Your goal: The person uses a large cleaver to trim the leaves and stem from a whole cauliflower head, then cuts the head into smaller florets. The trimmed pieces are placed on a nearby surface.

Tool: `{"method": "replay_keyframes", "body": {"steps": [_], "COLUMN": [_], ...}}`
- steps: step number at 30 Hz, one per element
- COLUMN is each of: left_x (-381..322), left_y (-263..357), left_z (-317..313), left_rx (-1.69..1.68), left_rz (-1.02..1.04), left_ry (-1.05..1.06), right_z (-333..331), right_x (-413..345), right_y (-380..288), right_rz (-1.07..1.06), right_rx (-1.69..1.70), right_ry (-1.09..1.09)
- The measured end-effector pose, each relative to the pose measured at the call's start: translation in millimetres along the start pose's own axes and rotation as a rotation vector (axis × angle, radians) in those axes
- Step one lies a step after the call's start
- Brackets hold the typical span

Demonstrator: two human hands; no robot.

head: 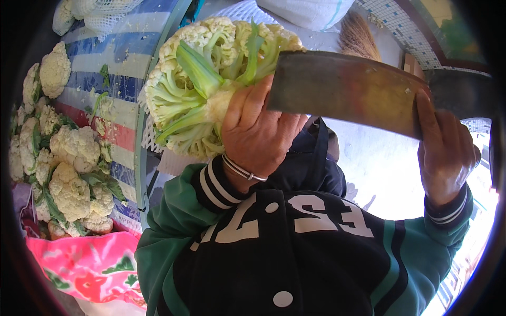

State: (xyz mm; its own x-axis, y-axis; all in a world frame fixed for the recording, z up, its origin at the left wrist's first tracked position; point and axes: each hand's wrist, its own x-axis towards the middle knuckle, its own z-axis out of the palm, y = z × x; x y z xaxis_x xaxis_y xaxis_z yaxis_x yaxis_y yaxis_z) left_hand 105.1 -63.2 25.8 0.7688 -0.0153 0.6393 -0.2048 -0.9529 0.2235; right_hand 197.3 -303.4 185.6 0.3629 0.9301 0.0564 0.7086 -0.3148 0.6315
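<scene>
My left hand (261, 130), a metal bangle at its wrist, grips a large cauliflower head (189, 94) by its thick cut stem. The underside of the cauliflower faces me, with pale branches and a few green leaf ribs on it. In my right hand (446, 154) is a broad cleaver (348, 93), its handle mostly hidden by the fingers. My right index finger lies along the blade near the handle. The blade's far end overlaps the cauliflower's right side and part of my left fingers in the view; whether it touches them I cannot tell.
At left, several cauliflowers (75, 150) lie on a table with a striped cover (126, 106) strewn with leaf scraps. A pink patterned cloth (87, 268) is at its near end. White foam netting (245, 10), a white sack (308, 14) and a broom (357, 35) are beyond.
</scene>
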Motion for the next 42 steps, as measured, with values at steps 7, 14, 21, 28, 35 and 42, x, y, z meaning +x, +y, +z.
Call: {"method": "replay_keyframes", "body": {"steps": [7, 14, 21, 28, 35, 42], "left_x": [-6, -11, -9, -4, -2, -2], "left_y": [2, -3, -1, -1, -3, -7], "left_z": [-9, -13, -15, -14, -16, -22], "left_rx": [0.017, 0.057, 0.062, 0.017, -0.006, -0.036], "left_rz": [-0.017, 0.048, 0.034, 0.011, -0.017, -0.007], "left_ry": [-0.089, -0.037, -0.080, -0.100, -0.098, -0.113], "right_z": [23, 93, 137, 148, 157, 171], "right_x": [-34, -38, -7, 34, 57, 85], "right_y": [27, -4, -29, -51, -44, -4], "right_rz": [0.328, 0.622, 0.739, 0.654, 0.287, -0.003], "right_rx": [0.012, 0.318, 0.549, 0.774, 0.673, 0.455], "right_ry": [0.144, 0.126, 0.240, 0.351, 0.555, 0.664]}}
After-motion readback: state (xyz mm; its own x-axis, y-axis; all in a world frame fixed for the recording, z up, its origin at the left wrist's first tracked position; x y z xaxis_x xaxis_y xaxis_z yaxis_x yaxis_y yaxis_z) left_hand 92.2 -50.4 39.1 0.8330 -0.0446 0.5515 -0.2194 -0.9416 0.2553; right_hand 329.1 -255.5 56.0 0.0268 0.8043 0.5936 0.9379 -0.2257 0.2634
